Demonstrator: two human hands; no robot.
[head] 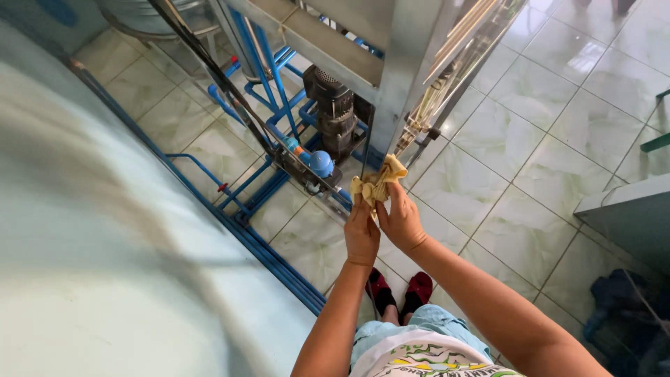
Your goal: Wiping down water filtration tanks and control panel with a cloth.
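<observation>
Head view, looking down. Both hands meet in front of the body and grip one yellow cloth (377,183), bunched and twisted between them. Left hand (361,234): fingers clenched on the lower part of the cloth. Right hand (400,220): fingers clenched on the upper part, w/ a loose corner sticking up above the knuckles. Cloth is held in mid-air, well above the tiled floor (530,160), just in front of the corner of a metal frame (401,77). Behind it sits a dark pump motor (335,112) among blue pipes (262,188), w/ a round blue cap (321,163) near the base. Pale counter (105,230) fills the left side, blurred. Red shoes (399,290) show below the wrists. Step in hand, judged: wringing or re-folding the cloth, approx. mid-action. Next move calls for a firm two-handed grip w/ opposite twist, hands close together, clear of the frame edge.
</observation>
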